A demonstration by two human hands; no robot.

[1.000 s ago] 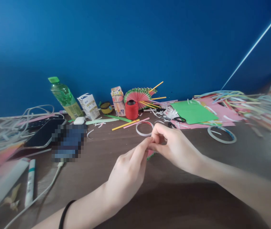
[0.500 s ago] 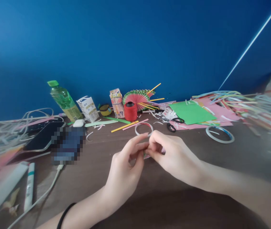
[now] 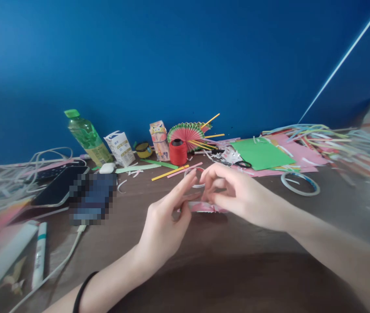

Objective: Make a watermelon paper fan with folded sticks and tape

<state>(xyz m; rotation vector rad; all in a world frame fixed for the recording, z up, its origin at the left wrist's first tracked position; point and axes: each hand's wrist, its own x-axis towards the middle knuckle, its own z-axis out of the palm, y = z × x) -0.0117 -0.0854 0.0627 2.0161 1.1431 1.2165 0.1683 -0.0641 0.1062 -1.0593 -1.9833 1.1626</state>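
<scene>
A narrow pink folded paper piece with a green and white edge (image 3: 207,207) lies low between my hands, just above the dark tabletop. My left hand (image 3: 165,221) closes on its left end, thumb in front and index finger stretched above it. My right hand (image 3: 243,193) is curled just over the paper, thumb and fingertips drawn together. Whatever lies between those right fingertips is too small to make out. Behind my fingertips a ring-shaped roll of white tape (image 3: 199,186) is partly hidden.
At the back stand a green bottle (image 3: 87,137), a small carton (image 3: 120,148), a red thread spool (image 3: 178,153) and a pleated watermelon-patterned fan (image 3: 185,130). Green paper (image 3: 263,154) and another tape roll (image 3: 300,184) are right; a phone (image 3: 95,198), cable and marker (image 3: 39,254) left.
My right hand has risen slightly and moved right, away from my left fingers. More of the pink paper shows between the hands. My left hand has shifted slightly left.
</scene>
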